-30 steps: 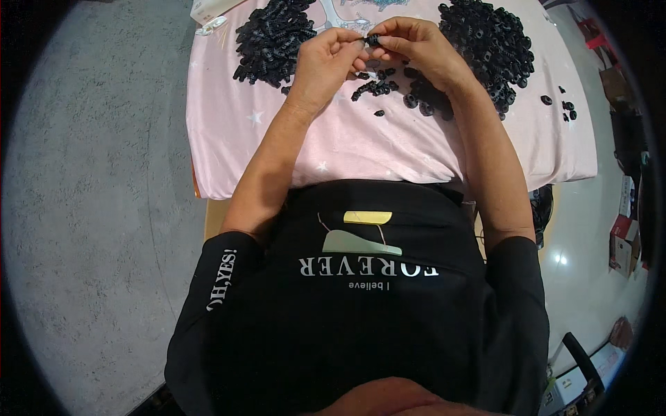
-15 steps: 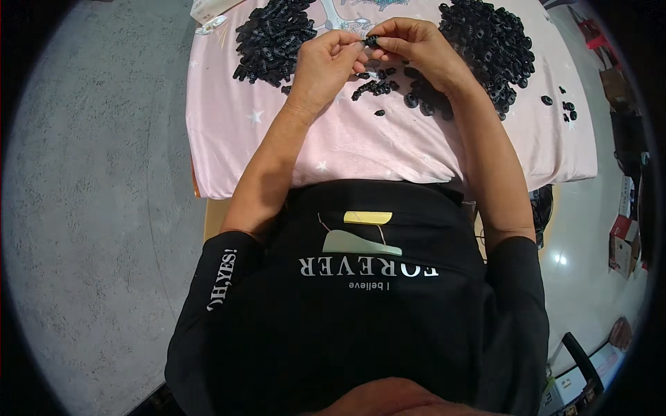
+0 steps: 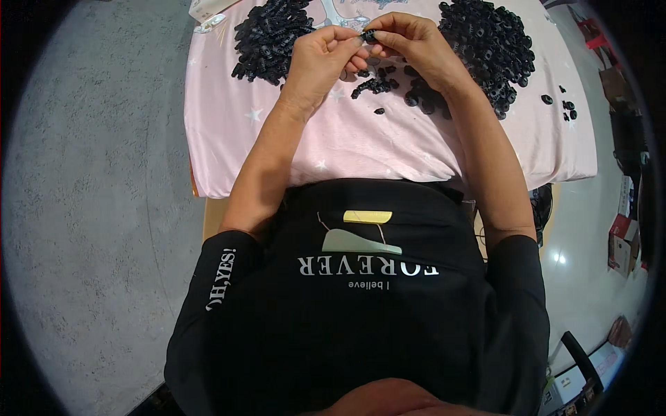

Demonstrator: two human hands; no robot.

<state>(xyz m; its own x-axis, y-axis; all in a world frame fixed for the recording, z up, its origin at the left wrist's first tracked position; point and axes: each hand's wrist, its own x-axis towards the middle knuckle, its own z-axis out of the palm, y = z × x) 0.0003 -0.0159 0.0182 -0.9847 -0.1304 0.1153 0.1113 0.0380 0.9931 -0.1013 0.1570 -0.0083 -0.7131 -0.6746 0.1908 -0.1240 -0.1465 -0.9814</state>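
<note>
Between my fingertips, above the table, is a small ridged black plastic part (image 3: pixel 368 35). My left hand (image 3: pixel 323 61) pinches its left end, and my right hand (image 3: pixel 415 47) grips it from the right with thumb and forefinger. Its exact kind is too small to make out. Below my hands lies a little cluster of tiny black pieces (image 3: pixel 375 86), with one loose black piece (image 3: pixel 379 111) nearer to me. A heap of ridged, stick-like black parts (image 3: pixel 272 41) lies left of my left hand. The larger heap of round black parts (image 3: pixel 489 52) sits right, partly hidden behind my right hand.
A pink cloth with white stars (image 3: pixel 374 152) covers the table. Several stray black pieces (image 3: pixel 569 107) lie near its right edge. At the far left corner stands a white box (image 3: pixel 210 8). Cardboard boxes (image 3: pixel 622 243) are on the floor to the right.
Both hands have shifted very slightly away from me and to the left, still joined at the small black part. The heaps look the same.
</note>
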